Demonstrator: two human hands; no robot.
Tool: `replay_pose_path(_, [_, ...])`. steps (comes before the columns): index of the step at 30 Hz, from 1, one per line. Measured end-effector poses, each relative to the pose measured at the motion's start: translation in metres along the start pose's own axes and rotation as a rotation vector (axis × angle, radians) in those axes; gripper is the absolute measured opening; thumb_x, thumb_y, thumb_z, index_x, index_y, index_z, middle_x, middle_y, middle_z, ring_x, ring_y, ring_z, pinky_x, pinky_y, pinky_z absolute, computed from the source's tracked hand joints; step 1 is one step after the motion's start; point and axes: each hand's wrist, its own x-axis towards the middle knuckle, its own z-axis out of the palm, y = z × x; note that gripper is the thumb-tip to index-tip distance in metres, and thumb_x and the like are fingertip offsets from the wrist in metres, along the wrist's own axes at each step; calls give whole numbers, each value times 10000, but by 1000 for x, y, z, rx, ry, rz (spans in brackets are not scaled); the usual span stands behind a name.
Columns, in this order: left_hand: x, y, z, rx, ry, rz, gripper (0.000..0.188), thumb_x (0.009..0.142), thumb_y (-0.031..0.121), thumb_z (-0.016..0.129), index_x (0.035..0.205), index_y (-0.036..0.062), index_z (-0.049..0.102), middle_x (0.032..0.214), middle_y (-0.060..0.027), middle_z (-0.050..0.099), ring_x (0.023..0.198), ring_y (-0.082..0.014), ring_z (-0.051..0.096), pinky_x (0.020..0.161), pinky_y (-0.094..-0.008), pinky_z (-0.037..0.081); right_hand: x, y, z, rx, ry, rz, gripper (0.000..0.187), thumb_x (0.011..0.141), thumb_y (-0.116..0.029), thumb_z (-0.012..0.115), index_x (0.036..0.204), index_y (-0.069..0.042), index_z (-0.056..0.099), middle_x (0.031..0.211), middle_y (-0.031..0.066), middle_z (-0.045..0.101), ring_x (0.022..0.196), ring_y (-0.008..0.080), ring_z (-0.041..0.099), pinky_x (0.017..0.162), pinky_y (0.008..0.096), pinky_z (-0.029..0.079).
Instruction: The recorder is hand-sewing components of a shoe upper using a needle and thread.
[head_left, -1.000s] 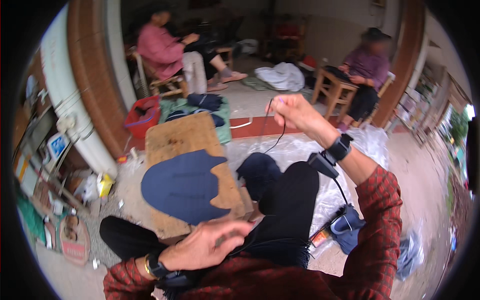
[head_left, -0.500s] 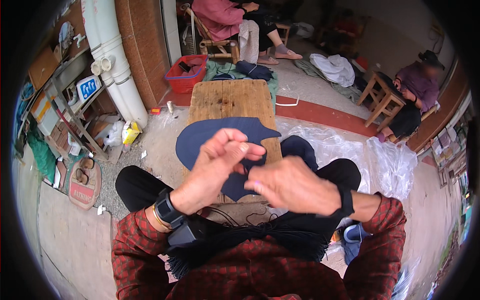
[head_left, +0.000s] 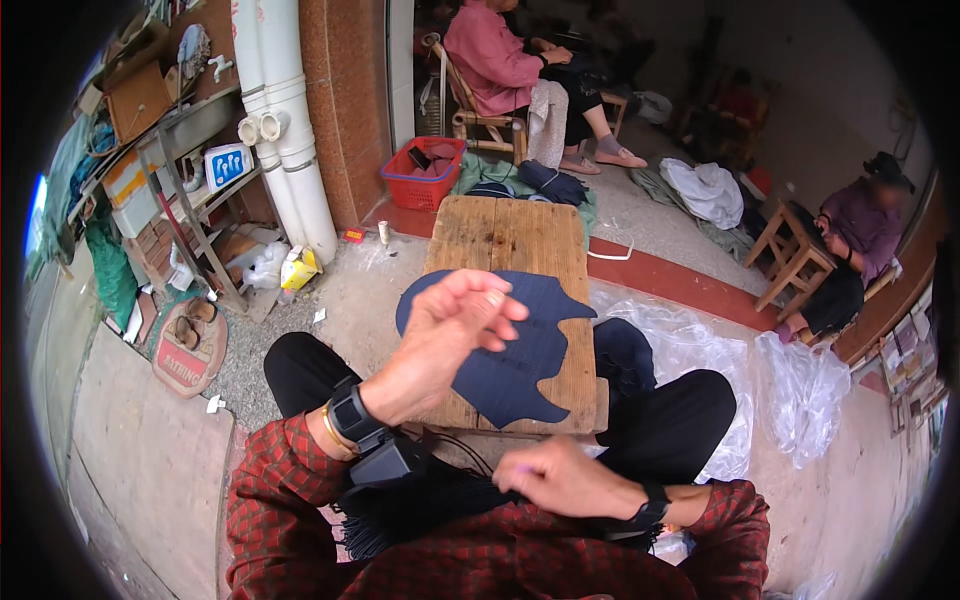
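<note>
The flat cloth piece with notched edge (head_left: 510, 375) is dark navy blue, while the rectangular wooden tabletop (head_left: 475, 228) is brown with blackish spots. The long-sleeved fabric shirt (head_left: 285, 505) has a red and dark checked pattern, and the plastic basket (head_left: 420, 192) is bright red.

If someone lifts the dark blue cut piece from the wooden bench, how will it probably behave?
The dark blue cut piece is probably light, since it looks thin. It would likely bend, being cloth-like, though its smooth surface suggests some stiffness. Rolling seems unlikely: it lies flat on the wooden bench.

L hand (head_left: 440, 350) blocks cloth (head_left: 540, 328), L side; gap twd R hand (head_left: 565, 477).
</note>
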Motion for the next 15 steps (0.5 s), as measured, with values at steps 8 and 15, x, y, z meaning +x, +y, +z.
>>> replay_pose_path(8, [-45,13,15,414,-207,-261,395,1077,373,564,1117,18,733,877,-5,698,772,-30,611,599,-198,423,11,-40,-47,317,501,105,257,1098,-210,516,1009,-14,656,625,-46,507,545,13,469,511,214,379])
replay_pose_path(15, [-25,10,14,-60,-22,-274,377,1090,292,534,1349,26,598,998,-28,681,870,-85,630,641,-200,426,1,-17,-17,184,126,200,226,1085,-218,547,1057,-38,680,648,-26,530,559,37,531,519,242,403])
